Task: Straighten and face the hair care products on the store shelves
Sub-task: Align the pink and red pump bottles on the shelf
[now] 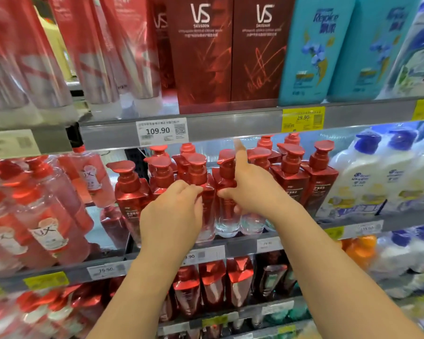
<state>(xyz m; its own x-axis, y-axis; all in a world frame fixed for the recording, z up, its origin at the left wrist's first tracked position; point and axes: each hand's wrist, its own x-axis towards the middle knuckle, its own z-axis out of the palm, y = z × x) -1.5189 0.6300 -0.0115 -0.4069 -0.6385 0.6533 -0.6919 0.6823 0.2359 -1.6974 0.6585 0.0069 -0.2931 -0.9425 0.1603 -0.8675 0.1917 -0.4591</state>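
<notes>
Several dark red pump bottles [130, 192] stand crowded on the middle shelf [240, 243], their pump heads turned different ways. My left hand [174, 214] grips the body of one front red bottle [197, 172]. My right hand [252, 189] grips the neighbouring red bottle [227, 167] below its pump, thumb on the front and index finger pointing up. The lower parts of both held bottles are partly hidden by my hands.
Pink Lux bottles [49, 216] fill the left. White bottles with blue caps [367, 177] stand to the right. Red VS boxes [201, 52] and teal bottles [313, 50] sit on the shelf above. Red refill pouches [213, 285] line the shelf below. Price tags [160, 130] hang on the shelf edges.
</notes>
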